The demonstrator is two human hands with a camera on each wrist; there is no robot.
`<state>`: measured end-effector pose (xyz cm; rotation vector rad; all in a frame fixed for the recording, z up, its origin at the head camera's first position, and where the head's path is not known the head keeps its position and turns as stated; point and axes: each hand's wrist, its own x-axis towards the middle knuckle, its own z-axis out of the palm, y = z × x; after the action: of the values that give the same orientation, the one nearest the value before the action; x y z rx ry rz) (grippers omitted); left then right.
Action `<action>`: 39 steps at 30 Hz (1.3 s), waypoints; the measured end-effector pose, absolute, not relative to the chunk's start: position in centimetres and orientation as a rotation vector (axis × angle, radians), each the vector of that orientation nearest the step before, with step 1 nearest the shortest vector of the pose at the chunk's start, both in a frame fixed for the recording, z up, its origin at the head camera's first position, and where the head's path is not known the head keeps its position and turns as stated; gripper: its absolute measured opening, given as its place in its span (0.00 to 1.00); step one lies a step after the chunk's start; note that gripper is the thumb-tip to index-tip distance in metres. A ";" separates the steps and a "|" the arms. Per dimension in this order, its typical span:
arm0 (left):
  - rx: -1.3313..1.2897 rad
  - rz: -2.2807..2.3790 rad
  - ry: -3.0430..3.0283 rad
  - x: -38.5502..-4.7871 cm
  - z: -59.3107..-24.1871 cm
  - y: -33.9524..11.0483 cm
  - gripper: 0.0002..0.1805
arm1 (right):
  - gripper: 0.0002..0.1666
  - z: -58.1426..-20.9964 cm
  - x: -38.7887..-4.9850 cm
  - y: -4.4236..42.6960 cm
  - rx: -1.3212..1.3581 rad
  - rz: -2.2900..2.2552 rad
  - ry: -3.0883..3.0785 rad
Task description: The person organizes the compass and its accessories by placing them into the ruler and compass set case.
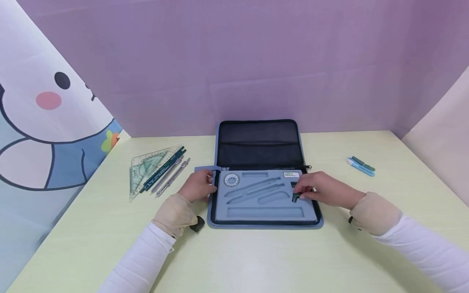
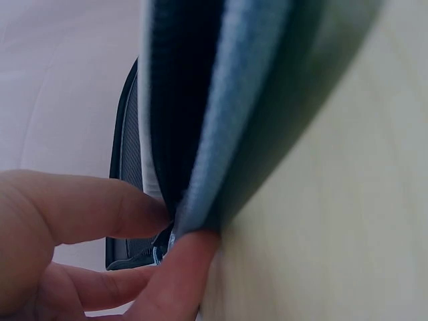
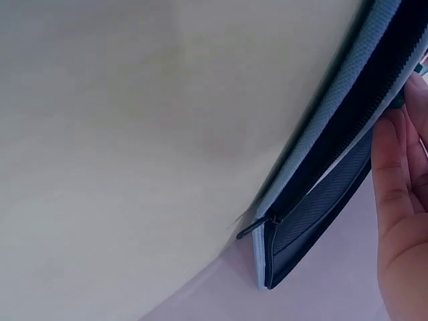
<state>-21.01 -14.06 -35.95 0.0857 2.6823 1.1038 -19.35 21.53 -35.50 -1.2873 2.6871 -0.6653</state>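
Note:
A blue zip case [image 1: 211, 219] lies unzipped on the table, its dark mesh-lined lid [image 1: 258, 152] raised at the back. Inside sits a pale blue-grey insert [image 1: 223, 205] with moulded slots. My left hand [image 1: 198, 185] pinches the case's left edge; the left wrist view shows thumb and finger on either side of that rim. At the insert's right side, my right hand [image 1: 324, 189] pinches a small dark green piece [image 1: 296, 198], largely hidden by the fingers. A white ring-shaped piece [image 1: 226, 180] and a small white block [image 1: 291, 174] lie in other recesses.
Left of the case are clear set squares [image 1: 137, 162], dark green pencils [image 1: 161, 171] and silver compass-like tools [image 1: 174, 176]. A light blue pen-like item [image 1: 360, 167] and a dark green one [image 1: 363, 163] lie at the right. A purple cloth [image 1: 256, 61] hangs behind the table.

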 end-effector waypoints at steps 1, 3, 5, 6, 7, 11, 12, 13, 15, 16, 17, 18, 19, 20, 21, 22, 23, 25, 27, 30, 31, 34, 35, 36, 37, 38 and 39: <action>0.091 1.105 2.683 -21.0 -35.9 -14.1 0.25 | 0.12 -35.4 -19.3 21.5 -1.291 -0.654 2.688; 0.099 1.109 2.682 -21.0 -35.9 -14.0 0.25 | 0.12 -35.3 -19.3 21.5 -1.300 -0.634 2.690; 0.108 1.110 2.683 -21.1 -36.0 -14.0 0.25 | 0.11 -35.2 -19.3 21.6 -1.302 -0.624 2.691; 0.110 1.110 2.683 -21.1 -36.0 -14.0 0.25 | 0.11 -35.1 -19.4 21.6 -1.316 -0.628 2.688; 0.111 1.112 2.681 -21.1 -36.0 -14.0 0.25 | 0.11 -35.1 -19.4 21.6 -1.324 -0.632 2.687; 0.108 1.111 2.677 -21.2 -35.9 -14.0 0.24 | 0.12 -35.1 -19.4 21.7 -1.339 -0.650 2.675; 0.109 1.113 2.676 -21.2 -35.9 -14.0 0.24 | 0.12 -35.1 -19.4 21.8 -1.339 -0.653 2.671; 0.109 1.114 2.675 -21.2 -35.9 -14.0 0.24 | 0.12 -35.1 -19.4 21.8 -1.334 -0.654 2.672; 0.107 1.125 2.669 -21.2 -35.9 -14.0 0.24 | 0.12 -35.1 -19.4 21.8 -1.333 -0.654 2.669; 0.107 1.128 2.667 -21.2 -35.9 -14.0 0.24 | 0.12 -35.1 -19.4 21.8 -1.330 -0.653 2.671; 0.107 1.131 2.665 -21.2 -36.0 -14.0 0.24 | 0.12 -35.0 -19.4 21.8 -1.328 -0.651 2.671; 0.107 1.132 2.664 -21.2 -36.0 -14.0 0.24 | 0.12 -35.0 -19.4 21.8 -1.324 -0.649 2.671; 0.107 1.131 2.664 -21.2 -36.0 -14.0 0.24 | 0.12 -35.0 -19.4 21.8 -1.323 -0.648 2.670; 0.107 1.128 2.665 -21.2 -36.0 -14.1 0.24 | 0.12 -35.0 -19.4 21.8 -1.321 -0.647 2.668; 0.108 1.122 2.668 -21.2 -36.0 -14.1 0.24 | 0.11 -35.0 -19.4 21.8 -1.322 -0.648 2.666; 0.109 1.114 2.673 -21.2 -35.9 -14.1 0.24 | 0.11 -35.0 -19.4 21.8 -1.320 -0.650 2.666; 0.110 1.108 2.677 -21.1 -35.9 -14.1 0.24 | 0.11 -35.0 -19.4 21.8 -1.322 -0.654 2.664; 0.111 1.100 2.683 -21.1 -35.9 -14.2 0.23 | 0.11 -35.1 -19.4 21.8 -1.320 -0.670 2.663; 0.114 1.101 2.686 -21.0 -36.0 -14.2 0.23 | 0.10 -35.2 -19.4 21.8 -1.298 -0.689 2.671; 0.117 1.102 2.688 -21.0 -36.0 -14.2 0.23 | 0.10 -35.3 -19.5 22.2 -1.233 -0.710 2.710; 0.117 1.102 2.688 -21.0 -36.0 -14.2 0.24 | 0.09 -35.2 -19.5 22.4 -1.205 -0.713 2.732; 0.110 1.099 2.685 -21.0 -36.0 -14.2 0.23 | 0.10 -34.9 -19.7 23.3 -1.136 -0.716 2.822; 0.108 1.100 2.683 -21.1 -36.0 -14.2 0.23 | 0.10 -34.7 -19.7 23.6 -1.115 -0.720 2.857; 0.106 1.100 2.682 -21.1 -36.0 -14.2 0.23 | 0.10 -34.6 -19.8 24.0 -1.104 -0.722 2.894; 0.105 1.100 2.681 -21.1 -36.0 -14.2 0.23 | 0.11 -34.4 -19.9 24.4 -1.097 -0.726 2.931; 0.103 1.100 2.681 -21.1 -36.0 -14.2 0.23 | 0.11 -34.3 -20.1 24.9 -1.097 -0.736 2.964; 0.105 1.098 2.684 -21.1 -36.0 -14.2 0.23 | 0.11 -34.1 -20.2 25.4 -1.095 -0.740 2.995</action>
<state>-21.08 -14.18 -36.01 0.1048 2.6839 1.0982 -20.19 25.35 -34.13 -1.0952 2.9951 -0.7399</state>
